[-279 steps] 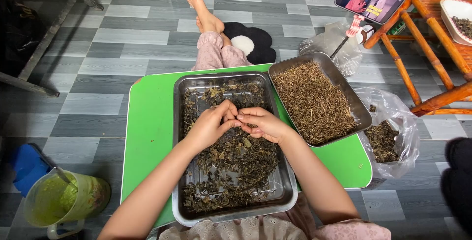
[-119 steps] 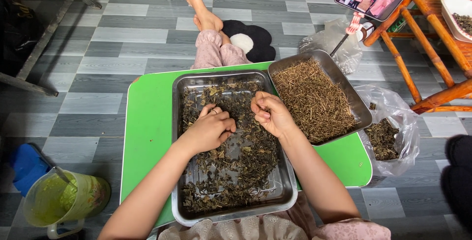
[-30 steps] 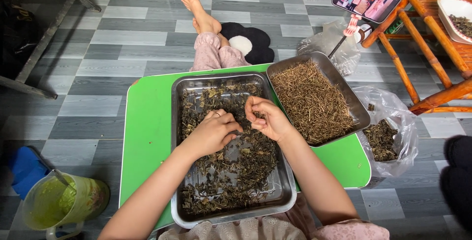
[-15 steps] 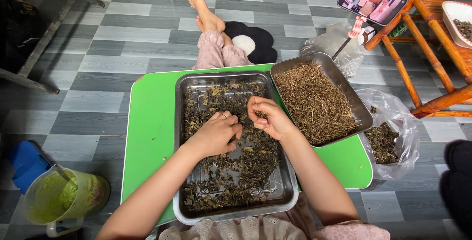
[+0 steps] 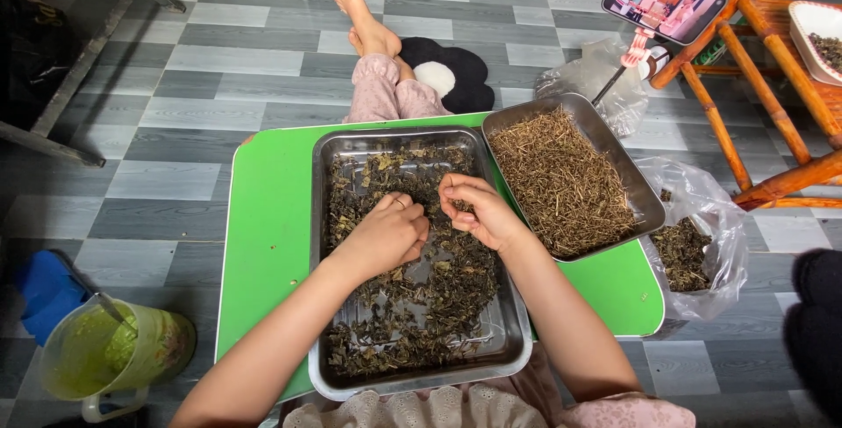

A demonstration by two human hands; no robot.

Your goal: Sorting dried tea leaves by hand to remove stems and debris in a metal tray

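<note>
Mid-sorting: my right hand (image 5: 481, 210) pinches a leaf bit, my left hand (image 5: 386, 237) curls loosely over the leaf tray (image 5: 517, 340); next, a careful stem pluck.

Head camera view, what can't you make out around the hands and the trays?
- Right hand: what its grip pinches, too small.
- Left hand: fingertips curled into the dried leaves, hidden.
- Steel tray floor: mostly covered by leaves.
- Green jug: bottom cut off by the frame edge.

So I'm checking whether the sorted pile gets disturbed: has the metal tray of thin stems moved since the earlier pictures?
No. The stem tray sits angled against the leaf tray's right rim, overhanging the green table alike.
</note>
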